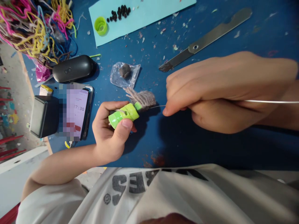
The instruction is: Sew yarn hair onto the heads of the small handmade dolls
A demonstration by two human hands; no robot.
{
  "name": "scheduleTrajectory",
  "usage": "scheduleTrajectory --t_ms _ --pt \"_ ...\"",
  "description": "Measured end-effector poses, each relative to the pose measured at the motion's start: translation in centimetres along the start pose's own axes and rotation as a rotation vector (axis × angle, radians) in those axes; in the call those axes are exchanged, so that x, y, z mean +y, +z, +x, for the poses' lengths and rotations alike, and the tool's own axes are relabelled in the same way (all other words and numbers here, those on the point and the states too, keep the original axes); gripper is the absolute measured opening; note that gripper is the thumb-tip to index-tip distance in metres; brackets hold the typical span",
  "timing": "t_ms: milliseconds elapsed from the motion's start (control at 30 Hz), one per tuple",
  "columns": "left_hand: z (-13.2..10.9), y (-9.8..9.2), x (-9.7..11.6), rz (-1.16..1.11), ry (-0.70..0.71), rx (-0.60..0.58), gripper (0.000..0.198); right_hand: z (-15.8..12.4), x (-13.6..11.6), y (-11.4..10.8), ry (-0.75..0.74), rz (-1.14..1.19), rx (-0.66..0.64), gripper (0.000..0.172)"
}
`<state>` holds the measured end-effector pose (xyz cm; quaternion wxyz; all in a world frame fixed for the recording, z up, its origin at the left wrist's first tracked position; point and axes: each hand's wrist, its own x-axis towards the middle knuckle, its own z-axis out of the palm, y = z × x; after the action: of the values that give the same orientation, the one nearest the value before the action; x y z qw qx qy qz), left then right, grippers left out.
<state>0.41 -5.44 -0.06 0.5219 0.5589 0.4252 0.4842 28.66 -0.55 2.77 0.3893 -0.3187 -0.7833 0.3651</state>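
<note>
My left hand (108, 137) is closed around a small figure of bright green plastic caps (129, 112), thumb on its near side. Grey-brown yarn (147, 99) is wrapped around the figure's far end, with loose ends sticking out. From the yarn a thin strand (160, 106) runs to the fingertips of my right hand (219, 90), which is closed on it. Whether it is thread or fine wire I cannot tell. A pale length of strand (273, 101) comes out behind the right hand toward the right edge.
A dark lump in a clear plastic bag (125, 74) lies beyond the figure. Further off are a metal blade tool (210, 35), a light blue sheet (158, 15) with black beads (120, 12) and a green cap (101, 26). Tangled yarn (39, 28), a black case (73, 68) and a phone (77, 112) sit left.
</note>
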Motion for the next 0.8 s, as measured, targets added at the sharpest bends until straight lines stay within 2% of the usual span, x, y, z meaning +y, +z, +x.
scheduleTrajectory --t_ms 267,400,533,633,800 --pt "0.15 0.27 -0.03 0.022 -0.017 0.026 0.043 0.13 -0.26 0.24 0.057 -0.003 0.025 0.032" --pt "0.23 0.26 -0.06 0.014 -0.005 0.017 0.044 -0.01 -0.14 0.15 0.004 0.0 0.012 0.033" --pt "0.29 0.33 0.01 -0.019 0.014 0.005 0.035 -0.11 0.24 0.32 -0.066 0.016 0.024 0.033" --pt "0.25 0.34 0.06 -0.023 0.018 0.005 0.031 -0.2 0.45 0.45 -0.075 0.025 0.057 0.034" --pt "0.18 0.34 0.02 -0.013 0.014 0.015 0.03 -0.41 0.48 0.33 -0.097 0.005 0.041 0.036"
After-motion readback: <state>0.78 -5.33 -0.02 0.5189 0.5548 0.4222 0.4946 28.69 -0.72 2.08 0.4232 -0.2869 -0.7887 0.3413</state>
